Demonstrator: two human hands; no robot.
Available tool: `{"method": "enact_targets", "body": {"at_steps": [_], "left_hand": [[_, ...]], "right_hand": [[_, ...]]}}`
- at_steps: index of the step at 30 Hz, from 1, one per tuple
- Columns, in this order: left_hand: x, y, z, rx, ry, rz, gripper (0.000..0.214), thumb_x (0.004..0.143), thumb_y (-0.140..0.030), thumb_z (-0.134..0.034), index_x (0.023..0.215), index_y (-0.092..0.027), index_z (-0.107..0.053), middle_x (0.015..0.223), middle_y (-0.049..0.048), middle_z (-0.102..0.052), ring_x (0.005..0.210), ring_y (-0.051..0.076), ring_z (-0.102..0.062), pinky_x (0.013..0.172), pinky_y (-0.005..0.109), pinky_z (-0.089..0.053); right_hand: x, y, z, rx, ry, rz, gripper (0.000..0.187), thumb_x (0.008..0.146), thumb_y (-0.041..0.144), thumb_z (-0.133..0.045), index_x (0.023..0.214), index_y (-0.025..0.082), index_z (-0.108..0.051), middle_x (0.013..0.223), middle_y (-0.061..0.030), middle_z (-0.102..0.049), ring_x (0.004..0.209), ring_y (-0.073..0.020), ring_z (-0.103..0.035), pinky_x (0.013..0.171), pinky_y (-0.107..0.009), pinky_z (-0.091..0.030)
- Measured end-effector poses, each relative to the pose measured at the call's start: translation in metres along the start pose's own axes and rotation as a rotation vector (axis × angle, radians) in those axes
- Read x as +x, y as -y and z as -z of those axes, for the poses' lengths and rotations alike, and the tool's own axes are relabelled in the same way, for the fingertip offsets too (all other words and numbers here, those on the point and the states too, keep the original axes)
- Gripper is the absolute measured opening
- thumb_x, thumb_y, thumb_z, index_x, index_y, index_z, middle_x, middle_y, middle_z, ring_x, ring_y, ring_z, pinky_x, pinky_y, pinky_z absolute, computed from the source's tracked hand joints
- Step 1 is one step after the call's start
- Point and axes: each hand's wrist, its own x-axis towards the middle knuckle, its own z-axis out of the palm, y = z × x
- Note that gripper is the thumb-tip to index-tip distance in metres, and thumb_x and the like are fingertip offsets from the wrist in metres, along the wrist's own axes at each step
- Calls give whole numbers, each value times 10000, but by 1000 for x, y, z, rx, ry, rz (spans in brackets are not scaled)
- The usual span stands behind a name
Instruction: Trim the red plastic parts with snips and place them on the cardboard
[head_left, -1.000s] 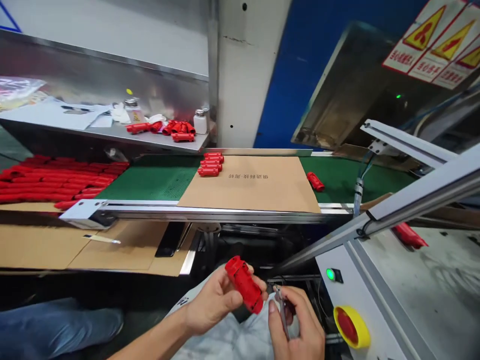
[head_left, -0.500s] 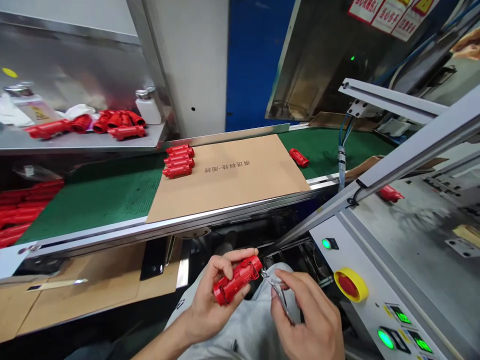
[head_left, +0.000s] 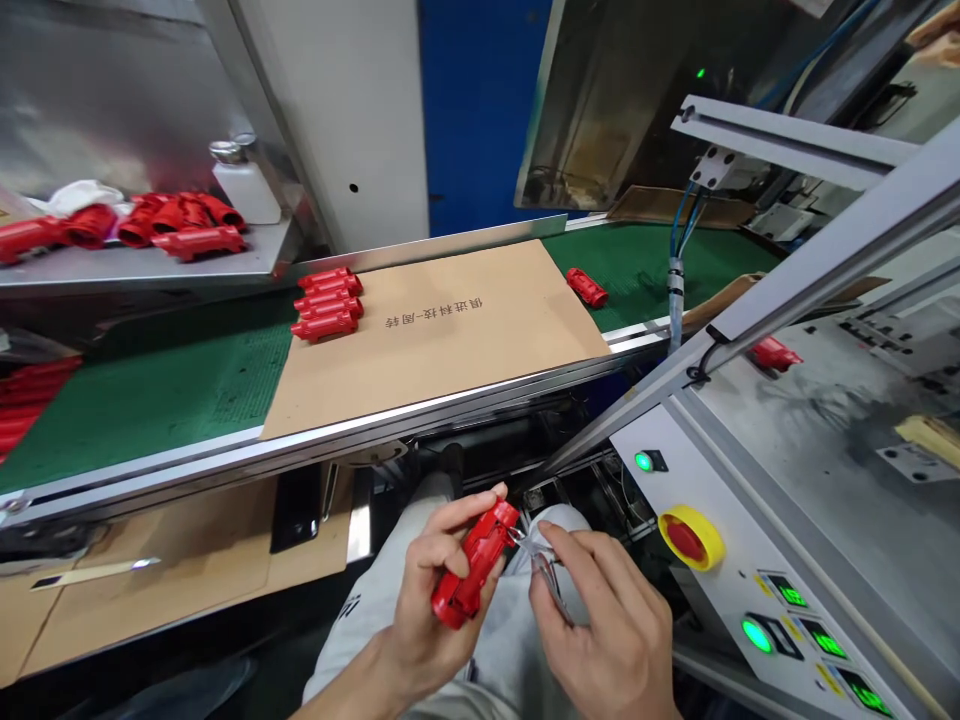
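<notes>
My left hand (head_left: 433,585) is wrapped round a red plastic tubular part (head_left: 477,566), holding it tilted above my lap. The upper end of that part points away from me and to the right. In my right hand (head_left: 604,610) is a small silver plier-like tool (head_left: 551,582), gripped between thumb and fingers. Its narrow tip is at the side of the red part near the upper end; whether it touches there I cannot tell. My fingers cover some of the tool's handles.
A cardboard sheet (head_left: 442,350) on the green conveyor belt (head_left: 172,370) bears several red parts (head_left: 326,303) at its left. Another red part (head_left: 586,287) lies right of the sheet. A metal shelf holds more parts and a white bottle (head_left: 246,188). A yellow-collared red button (head_left: 690,538) is at right.
The red part has turned more upright in my left hand and shifted slightly. The tool stays close to its upper end. My view has swung somewhat to the right and down.
</notes>
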Motion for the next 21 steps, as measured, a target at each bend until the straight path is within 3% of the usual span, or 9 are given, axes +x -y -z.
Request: {"method": "enact_targets", "body": {"at_steps": [8, 12, 16, 21], "left_hand": [[-5, 2, -1, 35, -29, 49, 400, 784, 151, -746, 836, -211, -585, 1319, -3, -804, 1291, 285, -777, 932, 227, -708], [-5, 4, -4, 63, -34, 19, 395, 773, 147, -745, 823, -207, -576, 1325, 6, -808, 1282, 286, -781, 959, 245, -704], [-5, 7, -4, 87, -27, 44, 389, 780, 145, -739, 779, -201, -559, 1339, 11, -800, 1314, 304, -762, 875, 210, -713], [-2, 10, -3, 127, -44, 71, 395, 797, 136, -742, 760, -200, -538, 1326, 40, -805, 1283, 291, -780, 868, 195, -706]], "right_hand": [[-1, -3, -5, 5, -52, 2, 343, 932, 55, -757, 1269, 116, -763, 931, -84, -732, 790, -194, -668, 722, -343, -573], [-2, -7, -7, 9, -46, -17, 407, 931, 39, -759, 1324, 142, -751, 934, -74, -732, 785, -187, -668, 740, -333, -581], [-4, -12, -9, 52, -3, -20, 495, 929, 20, -744, 1408, 141, -712, 942, -76, -724, 807, -188, -680, 747, -328, -594], [-4, -18, -15, 101, -8, -11, 465, 937, 14, -736, 1387, 133, -724, 911, -61, -717, 779, -166, -688, 738, -306, -600]]}}
